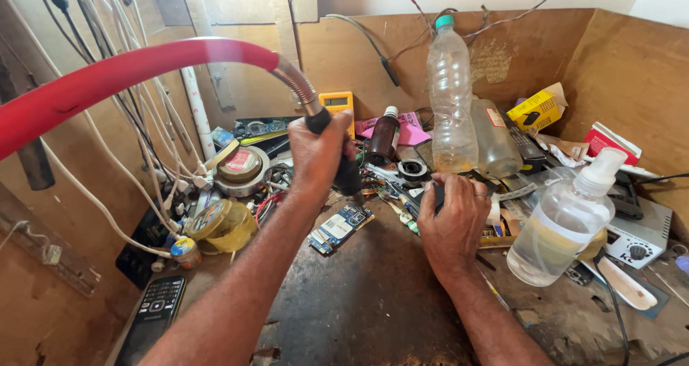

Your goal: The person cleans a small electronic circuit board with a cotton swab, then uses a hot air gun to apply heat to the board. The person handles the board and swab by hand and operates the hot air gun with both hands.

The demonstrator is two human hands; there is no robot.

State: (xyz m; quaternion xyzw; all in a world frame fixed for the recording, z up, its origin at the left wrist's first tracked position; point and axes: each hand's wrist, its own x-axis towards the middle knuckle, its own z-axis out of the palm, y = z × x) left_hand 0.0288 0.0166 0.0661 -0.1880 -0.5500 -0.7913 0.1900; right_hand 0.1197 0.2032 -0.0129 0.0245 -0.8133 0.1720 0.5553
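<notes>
Forearms first — my left hand is gripping the black wand on its red hose above the circuit board; my right hand is clutching a small dark part on the worktop.

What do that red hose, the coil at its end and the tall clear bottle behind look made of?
Red hose: looks like matte rubber or soft plastic, since it bends smoothly. Coiled collar: shiny grey wire, probably a steel spring. Tall clear bottle: thin see-through plastic, dented, with a green cap. The left hand grips the black handle below.
</notes>
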